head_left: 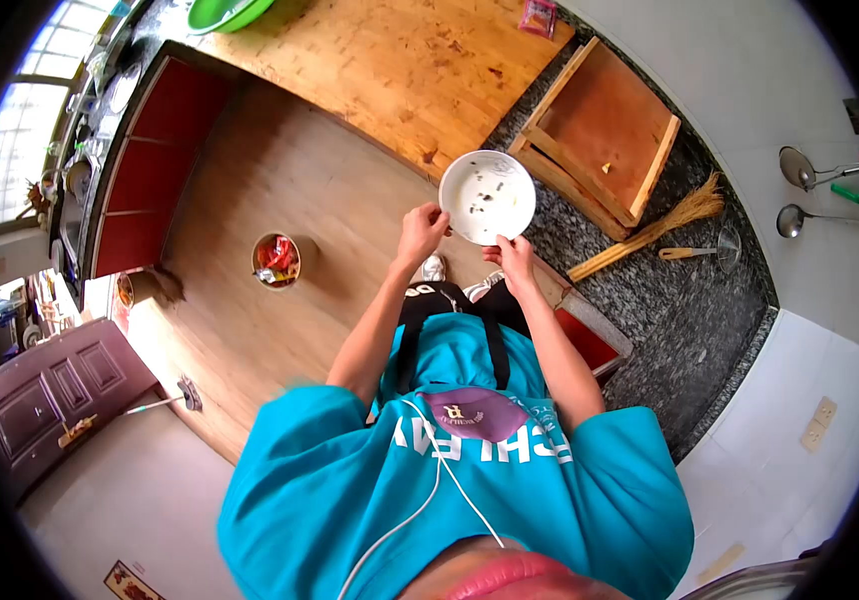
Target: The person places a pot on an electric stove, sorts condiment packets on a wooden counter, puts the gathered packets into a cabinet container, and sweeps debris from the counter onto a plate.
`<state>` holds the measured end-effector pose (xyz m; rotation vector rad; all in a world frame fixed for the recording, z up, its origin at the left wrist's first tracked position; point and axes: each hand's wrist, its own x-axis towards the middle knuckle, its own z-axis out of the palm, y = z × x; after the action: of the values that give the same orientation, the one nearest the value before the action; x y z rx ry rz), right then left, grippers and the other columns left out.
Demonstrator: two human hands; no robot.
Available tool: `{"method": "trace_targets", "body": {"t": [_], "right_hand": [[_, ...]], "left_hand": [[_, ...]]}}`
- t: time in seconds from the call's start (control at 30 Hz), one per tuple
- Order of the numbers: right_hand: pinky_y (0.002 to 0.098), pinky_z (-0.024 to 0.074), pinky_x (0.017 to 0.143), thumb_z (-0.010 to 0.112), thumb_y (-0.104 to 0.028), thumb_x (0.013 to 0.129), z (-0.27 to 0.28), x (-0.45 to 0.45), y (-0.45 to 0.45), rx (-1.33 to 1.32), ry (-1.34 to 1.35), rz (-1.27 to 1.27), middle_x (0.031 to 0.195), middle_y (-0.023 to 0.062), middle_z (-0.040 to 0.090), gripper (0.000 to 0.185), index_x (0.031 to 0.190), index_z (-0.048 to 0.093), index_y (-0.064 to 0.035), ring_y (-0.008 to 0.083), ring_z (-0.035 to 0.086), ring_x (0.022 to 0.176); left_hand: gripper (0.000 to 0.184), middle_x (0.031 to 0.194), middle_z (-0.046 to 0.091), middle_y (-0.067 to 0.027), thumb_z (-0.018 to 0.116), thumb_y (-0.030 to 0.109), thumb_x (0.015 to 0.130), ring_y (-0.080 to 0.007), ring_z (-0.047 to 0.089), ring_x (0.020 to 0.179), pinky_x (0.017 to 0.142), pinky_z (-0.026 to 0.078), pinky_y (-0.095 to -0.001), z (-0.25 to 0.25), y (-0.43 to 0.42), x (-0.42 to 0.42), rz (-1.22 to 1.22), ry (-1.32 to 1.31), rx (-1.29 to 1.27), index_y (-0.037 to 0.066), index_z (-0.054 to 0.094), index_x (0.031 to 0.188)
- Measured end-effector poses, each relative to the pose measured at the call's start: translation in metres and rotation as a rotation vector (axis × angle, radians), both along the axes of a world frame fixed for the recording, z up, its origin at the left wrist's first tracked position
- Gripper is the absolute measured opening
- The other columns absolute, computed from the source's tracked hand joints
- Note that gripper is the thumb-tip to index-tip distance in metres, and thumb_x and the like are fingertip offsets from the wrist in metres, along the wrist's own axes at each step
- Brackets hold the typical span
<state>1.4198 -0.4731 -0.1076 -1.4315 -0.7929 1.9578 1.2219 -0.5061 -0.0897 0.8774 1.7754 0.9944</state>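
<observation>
A white bowl [463, 218] is held out in front of my body, above the edge of the counter. Inside it several small dark bits show, and its rim looks round and whole. My left hand [424, 232] pinches the rim at the lower left. At the bottom of the same rim, my right hand [514, 260] grips with the fingers partly under the bowl. Just right of the bowl is a wooden box-like frame [605, 130] with a reddish-brown panel and a small yellow scrap on it.
On the dark granite counter [665, 310] lie a straw whisk broom [660, 226] and a wooden-handled strainer [695, 253]. A wooden board [400, 70] spans the far side, with a pink packet [538, 17] and a green basin [228, 12]. A bin [300, 262] stands on the floor. Ladles [792, 221] hang right.
</observation>
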Motion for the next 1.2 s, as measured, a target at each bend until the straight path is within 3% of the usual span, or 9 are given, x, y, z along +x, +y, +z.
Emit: {"method": "trace_targets", "body": {"t": [0.4,0.5,0.57,0.73,0.9,1.0,1.1,1.17,1.2], "right_hand": [[0.0279,0.0545,0.053,0.052,-0.004,0.086,-0.025,-0.096,0.121,0.021,-0.054,0.193,0.080,0.0141,0.065,0.018,0.098,0.057,0.0091,0.0204,0.066,0.064],[0.0279,0.0539,0.052,0.052,-0.006,0.087,-0.027,-0.105,0.142,0.023,-0.113,0.193,0.080,0.0135,0.065,0.019,0.097,0.057,0.0090,0.0188,0.066,0.064],[0.0275,0.0519,0.050,0.052,-0.008,0.089,-0.026,-0.111,0.154,0.048,-0.122,0.154,0.080,0.0128,0.065,0.020,0.097,0.057,0.0092,0.0172,0.064,0.061],[0.0270,0.0494,0.049,0.052,-0.010,0.090,-0.019,-0.128,0.185,0.018,-0.217,0.130,0.077,0.0127,0.065,0.021,0.097,0.057,0.0090,0.0163,0.062,0.058],[0.0272,0.0482,0.042,0.056,-0.019,0.091,-0.003,-0.142,0.192,-0.010,-0.290,0.080,0.072,0.0139,0.065,0.028,0.088,0.057,0.0087,0.0155,0.061,0.052],[0.0288,0.0476,0.038,0.060,-0.025,0.089,0.026,-0.142,0.197,0.004,-0.470,0.100,0.066,0.0128,0.064,0.035,0.077,0.055,0.0068,0.0165,0.061,0.048],[0.0329,0.0482,0.040,0.063,-0.027,0.087,0.043,-0.143,0.215,0.003,-0.664,0.119,0.059,0.0141,0.062,0.036,0.068,0.053,0.0023,0.0218,0.063,0.048],[0.0387,0.0488,0.047,0.064,-0.026,0.085,0.032,-0.144,0.235,0.640,-1.070,0.145,0.062,0.0170,0.062,0.031,0.070,0.055,0.0000,0.0292,0.063,0.053],[0.0440,0.0481,0.054,0.064,-0.024,0.083,0.047,-0.151,0.255,0.543,-1.079,0.111,0.064,0.0187,0.062,0.026,0.071,0.056,-0.0022,0.0349,0.063,0.061]], "left_hand": [[0.023,0.064,0.067,-0.0128,0.056,0.015,0.083,-0.0188,0.066,0.060,0.060,0.051,-0.0318,-0.008,0.088,-0.080,0.137,0.145,-0.078,-0.007,0.064,0.077],[0.025,0.063,0.067,-0.0089,0.057,0.018,0.084,-0.0126,0.061,0.054,0.053,0.047,-0.0271,-0.013,0.110,-0.087,0.092,0.243,-0.086,-0.005,0.066,0.079],[0.023,0.064,0.067,-0.0139,0.056,0.015,0.083,-0.0211,0.066,0.060,0.062,0.051,-0.0333,-0.002,0.127,-0.090,0.077,0.209,-0.086,-0.006,0.065,0.081],[0.025,0.065,0.063,-0.0203,0.058,0.018,0.081,-0.0318,0.063,0.060,0.060,0.049,-0.0386,-0.021,0.167,-0.114,0.018,0.280,-0.094,-0.005,0.064,0.077],[0.029,0.062,0.061,-0.0188,0.059,0.023,0.082,-0.0302,0.062,0.057,0.057,0.048,-0.0388,-0.001,0.202,-0.143,-0.212,0.335,-0.108,-0.004,0.064,0.072],[0.034,0.058,0.059,-0.0174,0.059,0.028,0.084,-0.0308,0.061,0.055,0.054,0.046,-0.0396,0.001,0.222,-0.160,-0.154,0.240,-0.229,-0.002,0.063,0.069],[0.035,0.056,0.056,-0.0172,0.059,0.030,0.086,-0.0324,0.058,0.052,0.051,0.044,-0.0401,-0.004,0.254,-0.166,-0.089,0.473,-0.052,-0.001,0.062,0.070],[0.030,0.056,0.054,-0.0181,0.058,0.026,0.087,-0.0347,0.055,0.051,0.049,0.042,-0.0404,0.005,0.286,-0.156,-0.050,0.358,0.117,-0.001,0.060,0.073],[0.025,0.058,0.054,-0.0190,0.058,0.022,0.087,-0.0346,0.054,0.051,0.049,0.041,-0.0395,0.012,0.302,-0.148,-0.089,0.300,0.180,-0.001,0.059,0.077]]}}
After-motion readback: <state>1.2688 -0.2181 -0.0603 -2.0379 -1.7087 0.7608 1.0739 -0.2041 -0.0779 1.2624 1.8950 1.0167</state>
